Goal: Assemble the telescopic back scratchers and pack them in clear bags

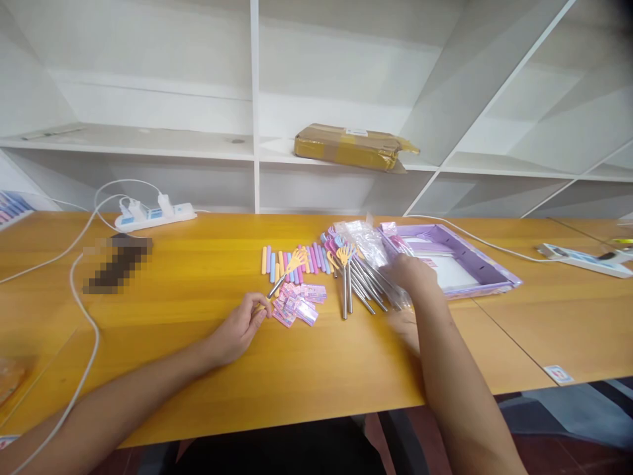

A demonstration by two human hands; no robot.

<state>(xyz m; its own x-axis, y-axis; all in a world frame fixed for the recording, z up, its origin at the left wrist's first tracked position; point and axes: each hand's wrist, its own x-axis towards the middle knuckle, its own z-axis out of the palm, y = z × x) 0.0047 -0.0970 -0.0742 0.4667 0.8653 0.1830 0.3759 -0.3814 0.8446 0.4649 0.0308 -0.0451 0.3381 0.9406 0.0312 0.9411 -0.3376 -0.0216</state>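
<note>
My left hand (247, 323) rests on the table with its fingers curled in a pinch at the metal end of a back scratcher (295, 260). The scratcher's yellow claw head points away over a row of pastel sticks (273, 265). Small pink and purple printed cards (297, 307) lie beside that hand. A pile of back scratchers (359, 277) with metal rods and coloured heads lies farther right. My right hand (413, 270), smeared by motion, is beside clear plastic bags (363, 237) and the near left side of a purple box (487, 287); its fingers are hidden.
White power strips stand at the back left (158, 216) and far right (588, 257), with a cable (89, 310) looping across the left side. A taped cardboard parcel (346, 146) sits on the white shelf (208, 142) behind. A pixelated dark patch covers something at left.
</note>
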